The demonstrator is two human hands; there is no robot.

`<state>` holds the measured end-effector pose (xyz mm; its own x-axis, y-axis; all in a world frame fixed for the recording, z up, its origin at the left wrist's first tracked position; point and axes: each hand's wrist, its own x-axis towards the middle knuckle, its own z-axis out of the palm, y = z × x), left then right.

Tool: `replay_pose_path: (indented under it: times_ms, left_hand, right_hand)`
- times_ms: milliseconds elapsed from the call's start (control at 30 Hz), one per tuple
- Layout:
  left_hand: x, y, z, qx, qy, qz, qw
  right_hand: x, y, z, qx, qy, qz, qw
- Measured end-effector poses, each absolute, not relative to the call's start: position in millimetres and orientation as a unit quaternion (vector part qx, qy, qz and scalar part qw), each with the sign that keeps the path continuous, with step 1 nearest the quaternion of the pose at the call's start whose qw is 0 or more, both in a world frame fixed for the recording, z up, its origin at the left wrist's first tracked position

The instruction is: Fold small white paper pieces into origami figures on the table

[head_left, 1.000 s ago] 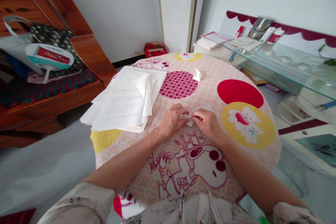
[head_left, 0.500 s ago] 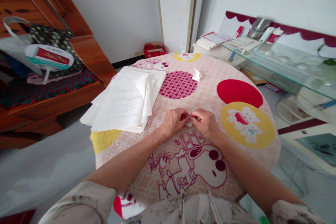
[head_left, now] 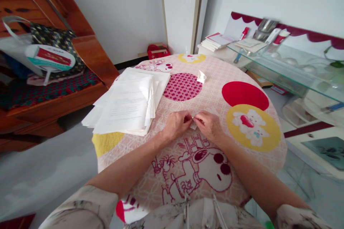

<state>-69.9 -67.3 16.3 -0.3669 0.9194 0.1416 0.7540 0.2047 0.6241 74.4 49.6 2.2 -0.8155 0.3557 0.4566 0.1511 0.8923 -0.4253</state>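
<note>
Over the middle of the round table, my left hand [head_left: 177,123] and my right hand [head_left: 208,123] meet fingertip to fingertip. Both are closed in a pinch on a small piece of white paper [head_left: 194,126], which shows just below the fingers. Most of the paper is hidden by my fingers, so its exact shape cannot be made out. Farther back on the cloth stands a small folded white paper [head_left: 201,77], apart from both hands. To the left of my left hand lies a stack of printed paper sheets [head_left: 126,105], its edges uneven.
A patterned tablecloth [head_left: 166,164] covers the table. On the left is a wooden bench [head_left: 91,57] carrying a bag [head_left: 53,34] and a hand fan [head_left: 50,59]. A glass shelf [head_left: 292,68] with cups and papers stands close on the right.
My fingertips have shifted very slightly while pinching the paper. Nothing else has visibly moved.
</note>
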Motion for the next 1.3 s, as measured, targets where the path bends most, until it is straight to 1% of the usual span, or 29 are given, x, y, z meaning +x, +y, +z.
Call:
replay_pose_path:
  times_ms: [167, 333, 733, 900, 1133, 1300]
  left_hand:
    - [-76.5, -69.3, 21.1, 0.530, 0.761, 0.334, 0.167]
    - [-88.7, -71.8, 21.6, 0.530, 0.728, 0.367, 0.233]
    - [-105.3, -75.6, 18.5, 0.538, 0.664, 0.410, 0.319]
    - [-109.5, -77.0, 19.5, 0.546, 0.650, 0.407, 0.337]
    - [-111.7, -75.4, 18.1, 0.553, 0.643, 0.409, 0.337]
    - [-110.8, -76.0, 19.3, 0.551, 0.639, 0.415, 0.342]
  right_hand:
    - [74.7, 50.2, 2.5, -0.140, -0.926, 0.200, 0.290]
    - [77.7, 53.6, 2.8, -0.161, -0.913, 0.215, 0.308]
    - [83.6, 61.7, 4.1, -0.113, -0.921, 0.251, 0.274]
    - [79.5, 52.6, 7.0, -0.138, -0.921, 0.248, 0.267]
    - [71.9, 40.9, 8.5, -0.185, -0.923, 0.195, 0.275]
    - [69.0, 38.9, 6.3, -0.211, -0.926, 0.180, 0.257]
